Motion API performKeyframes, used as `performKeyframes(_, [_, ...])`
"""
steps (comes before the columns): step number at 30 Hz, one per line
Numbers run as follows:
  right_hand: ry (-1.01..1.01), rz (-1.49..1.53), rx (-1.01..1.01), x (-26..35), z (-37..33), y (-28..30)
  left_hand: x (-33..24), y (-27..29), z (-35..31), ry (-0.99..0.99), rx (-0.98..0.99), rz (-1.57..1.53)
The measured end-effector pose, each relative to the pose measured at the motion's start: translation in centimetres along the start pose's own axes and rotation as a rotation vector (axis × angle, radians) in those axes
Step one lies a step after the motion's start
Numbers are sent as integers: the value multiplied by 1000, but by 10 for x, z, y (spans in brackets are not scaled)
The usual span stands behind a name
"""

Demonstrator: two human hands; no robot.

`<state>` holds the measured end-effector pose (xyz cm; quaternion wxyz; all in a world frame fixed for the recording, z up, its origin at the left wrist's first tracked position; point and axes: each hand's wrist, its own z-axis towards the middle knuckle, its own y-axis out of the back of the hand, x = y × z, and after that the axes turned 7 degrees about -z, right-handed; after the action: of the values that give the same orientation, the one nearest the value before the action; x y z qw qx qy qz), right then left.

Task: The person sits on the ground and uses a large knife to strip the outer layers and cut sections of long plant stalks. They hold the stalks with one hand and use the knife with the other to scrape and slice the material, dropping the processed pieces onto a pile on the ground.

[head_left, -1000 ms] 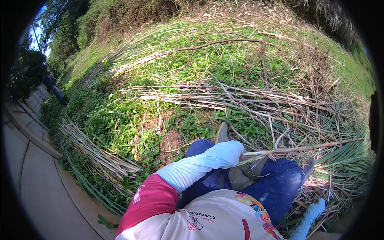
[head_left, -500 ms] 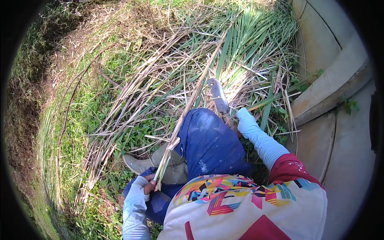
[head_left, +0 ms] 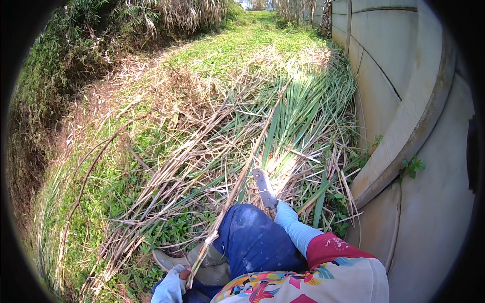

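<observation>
My left hand [head_left: 174,283], in a pale blue glove, grips the lower end of a long dry cane stalk [head_left: 242,174] that runs up and away over the pile. My right hand [head_left: 284,212], also gloved, holds a short broad-bladed knife [head_left: 264,188], blade pointing away over the cut stalks. Both hands sit beside my bent knee in blue trousers [head_left: 255,240]. A heap of cut cane stalks and long green leaves [head_left: 283,136] lies on the ground just ahead.
A curved concrete channel wall [head_left: 419,116] runs along the right. Grass and a bare earth strip [head_left: 116,96] lie to the left, with a bushy bank [head_left: 45,76] beyond. My shoe [head_left: 166,258] rests among dry leaves.
The view has swung from the open grass round to the cane heap beside the concrete wall. My left hand now grips the stalk and my right hand holds the knife out ahead.
</observation>
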<state>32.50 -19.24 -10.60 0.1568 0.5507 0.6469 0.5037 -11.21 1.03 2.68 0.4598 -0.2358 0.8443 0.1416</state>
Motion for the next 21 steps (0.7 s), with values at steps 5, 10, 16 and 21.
performKeyframes(5, [24,-86,77,8,18,-7,1,-10,3,-40,-1,93])
performKeyframes(10, [418,-548,222,-16,73,-27,-24,-17,-3,-113,-111,465])
performKeyframes(16, [104,1083,240,-40,62,-15,-55,-9,-29,-292,-438,1017])
performKeyframes(21, [256,1137,-80,-49,35,16,-74,-24,-26,-466,-511,873])
